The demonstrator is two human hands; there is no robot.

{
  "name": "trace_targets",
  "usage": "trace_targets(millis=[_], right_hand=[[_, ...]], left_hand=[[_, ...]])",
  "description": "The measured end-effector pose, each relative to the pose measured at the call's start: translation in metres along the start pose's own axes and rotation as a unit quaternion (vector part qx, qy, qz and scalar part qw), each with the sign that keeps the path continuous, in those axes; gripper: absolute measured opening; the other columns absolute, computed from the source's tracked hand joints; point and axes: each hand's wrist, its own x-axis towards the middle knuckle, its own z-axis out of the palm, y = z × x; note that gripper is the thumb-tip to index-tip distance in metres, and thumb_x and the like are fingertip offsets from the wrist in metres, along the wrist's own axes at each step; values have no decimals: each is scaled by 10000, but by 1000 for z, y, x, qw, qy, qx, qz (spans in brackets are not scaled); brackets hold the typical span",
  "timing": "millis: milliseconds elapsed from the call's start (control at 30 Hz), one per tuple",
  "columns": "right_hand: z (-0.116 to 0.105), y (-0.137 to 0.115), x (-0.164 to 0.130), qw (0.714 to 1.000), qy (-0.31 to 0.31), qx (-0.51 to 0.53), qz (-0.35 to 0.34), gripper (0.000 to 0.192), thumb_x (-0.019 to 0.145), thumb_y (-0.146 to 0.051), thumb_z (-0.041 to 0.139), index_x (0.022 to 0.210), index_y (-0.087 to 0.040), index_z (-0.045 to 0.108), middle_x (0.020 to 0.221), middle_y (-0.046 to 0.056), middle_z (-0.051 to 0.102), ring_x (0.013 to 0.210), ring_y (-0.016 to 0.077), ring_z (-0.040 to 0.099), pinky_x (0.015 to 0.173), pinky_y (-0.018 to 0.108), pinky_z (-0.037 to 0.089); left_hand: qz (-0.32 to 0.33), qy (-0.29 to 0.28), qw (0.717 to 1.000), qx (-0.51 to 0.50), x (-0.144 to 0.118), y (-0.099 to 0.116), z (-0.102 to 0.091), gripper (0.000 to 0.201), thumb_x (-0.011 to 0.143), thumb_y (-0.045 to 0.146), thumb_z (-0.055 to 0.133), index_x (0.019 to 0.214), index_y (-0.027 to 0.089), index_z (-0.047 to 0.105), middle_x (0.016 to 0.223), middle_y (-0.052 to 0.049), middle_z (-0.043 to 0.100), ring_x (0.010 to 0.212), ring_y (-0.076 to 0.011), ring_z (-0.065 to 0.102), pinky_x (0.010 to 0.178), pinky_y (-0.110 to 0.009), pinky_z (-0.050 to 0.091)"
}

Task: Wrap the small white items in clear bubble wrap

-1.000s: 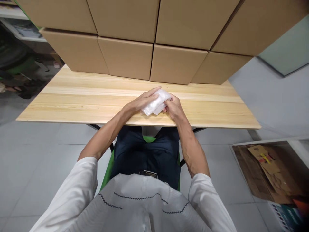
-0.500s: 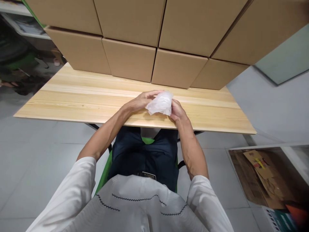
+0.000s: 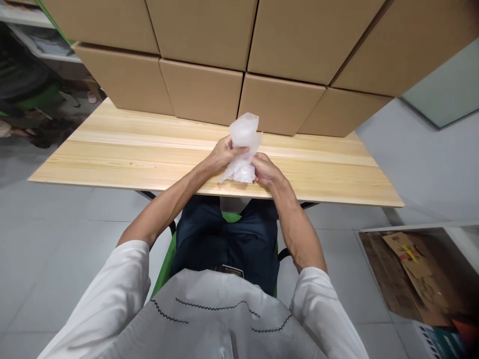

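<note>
One clear plastic bag point(image 3: 242, 147) is in hand, held upright just above the near edge of the worktop point(image 3: 112, 149), in front of the stacked cardboard boxes point(image 3: 202, 94). The left hand point(image 3: 222, 152) is closed around the bag's middle, fingers pinching the film; the right hand point(image 3: 264, 169) grips its lower part, fingers curled shut on it. The upper end stands puffed above the left hand. Judged light, soft and crinkly, likely slippery; best taken at the gathered middle, where the film bunches. Contents cannot be made out. Count: one bag, two hands, at least eight boxes in view behind it.
</note>
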Motion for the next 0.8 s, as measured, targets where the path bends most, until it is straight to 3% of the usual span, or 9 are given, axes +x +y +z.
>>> trace_targets(millis=[167, 300, 400, 500, 567, 667, 800], right_hand=[[3, -4, -8, 1000, -8, -11, -3, 410, 763, -529, 965, 795, -252, 666, 498, -54, 595, 358, 102, 439, 302, 221, 323], [3, 0, -11, 999, 10, -40, 0, 335, 787, -494, 919, 832, -264, 680, 523, -50, 606, 358, 119, 440, 303, 244, 327], [3, 4, -8, 994, 45, -95, -27, 262, 841, -457, 869, 846, -270, 686, 601, -35, 638, 445, 142, 506, 370, 255, 391], [3, 5, -6, 962, 121, -234, -70, 181, 889, -405, 823, 974, -267, 743, 775, 12, 735, 682, 226, 677, 642, 355, 637], [3, 4, -6, 919, 167, -343, -101, 355, 923, -394, 783, 1239, -233, 782, 973, 75, 810, 913, 321, 765, 934, 520, 702], [4, 4, -9, 868, 174, -436, -161, 680, 1014, -390, 650, 1657, -171, 625, 1431, 200, 785, 1315, 436, 750, 1207, 669, 604], [3, 6, -7, 831, 133, -486, -235, 711, 1136, -444, 487, 1783, -148, 492, 1859, 221, 492, 1742, 437, 440, 1427, 658, 411]], left_hand=[[-48, 40, 990, -127, 10, -7, -2, 569, 636, 472, 1116, 978, 191, 759, 885, -5, 821, 790, -168, 743, 794, -296, 592], [-103, 45, 977, -183, 13, -7, -7, 424, 783, 416, 1054, 986, 180, 766, 869, -17, 828, 788, -179, 769, 830, -302, 619], [-143, 49, 969, -198, 17, -9, -11, 381, 914, 487, 976, 1001, 175, 774, 879, -43, 847, 806, -212, 808, 858, -330, 647], [-163, 46, 966, -198, 21, -13, -14, 381, 979, 533, 921, 1015, 180, 783, 893, -63, 866, 857, -250, 853, 910, -362, 683], [-164, 36, 966, -197, 21, -15, -14, 378, 989, 537, 909, 1030, 181, 790, 915, -81, 881, 900, -272, 876, 949, -383, 702], [-169, 6, 966, -196, 19, -17, -11, 373, 1004, 523, 891, 1073, 164, 816, 973, -115, 905, 970, -302, 897, 992, -406, 712], [-175, -23, 967, -186, 15, -18, -7, 305, 1040, 455, 868, 1101, 157, 851, 1042, -125, 925, 1045, -301, 902, 1038, -390, 704]])
